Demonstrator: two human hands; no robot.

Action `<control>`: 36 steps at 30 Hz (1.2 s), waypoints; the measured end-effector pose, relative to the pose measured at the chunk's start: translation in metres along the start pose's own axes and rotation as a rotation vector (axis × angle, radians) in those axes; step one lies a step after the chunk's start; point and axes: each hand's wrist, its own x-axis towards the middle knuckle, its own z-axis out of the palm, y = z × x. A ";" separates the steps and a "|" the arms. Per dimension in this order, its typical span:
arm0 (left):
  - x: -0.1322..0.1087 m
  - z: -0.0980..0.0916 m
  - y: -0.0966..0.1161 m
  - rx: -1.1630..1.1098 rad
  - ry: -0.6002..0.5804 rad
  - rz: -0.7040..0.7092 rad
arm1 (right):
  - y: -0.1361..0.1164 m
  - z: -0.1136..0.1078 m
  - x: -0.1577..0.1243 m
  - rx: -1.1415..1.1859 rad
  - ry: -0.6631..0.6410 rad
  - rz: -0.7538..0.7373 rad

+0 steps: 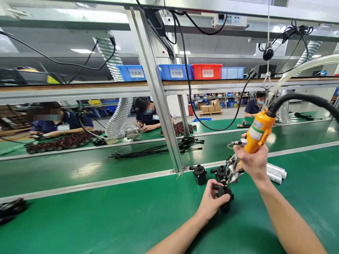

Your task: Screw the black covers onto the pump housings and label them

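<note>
My left hand (212, 203) grips a black pump-like part (225, 204) with a side nozzle, low over the green table. Wrapped round an orange electric screwdriver (255, 132) is my right hand (253, 160). The screwdriver hangs from a cable and slants down to the left. Its metal tip assembly (233, 173) is just above and behind the held part; whether they touch I cannot tell. Two similar black parts stand behind: one upright on the left (200, 174), and another black part (220, 173) partly hidden by the screwdriver's tip.
Clear rolls (275, 173) lie right of my right hand. An aluminium post (159, 91) rises at the table's back edge. Black cables (148, 150) lie on the strip behind. Blue bins (174, 72) and a red bin (207, 71) sit on the shelf. Several co-workers sit across.
</note>
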 end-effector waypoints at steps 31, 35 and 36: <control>0.007 0.001 0.003 0.005 -0.024 -0.100 | 0.001 0.010 0.003 -0.085 -0.036 0.024; 0.007 0.001 0.004 0.017 -0.015 -0.100 | 0.005 0.013 0.000 -0.090 -0.043 0.057; 0.007 0.000 0.004 0.019 -0.018 -0.097 | 0.007 0.013 -0.001 -0.074 -0.060 0.068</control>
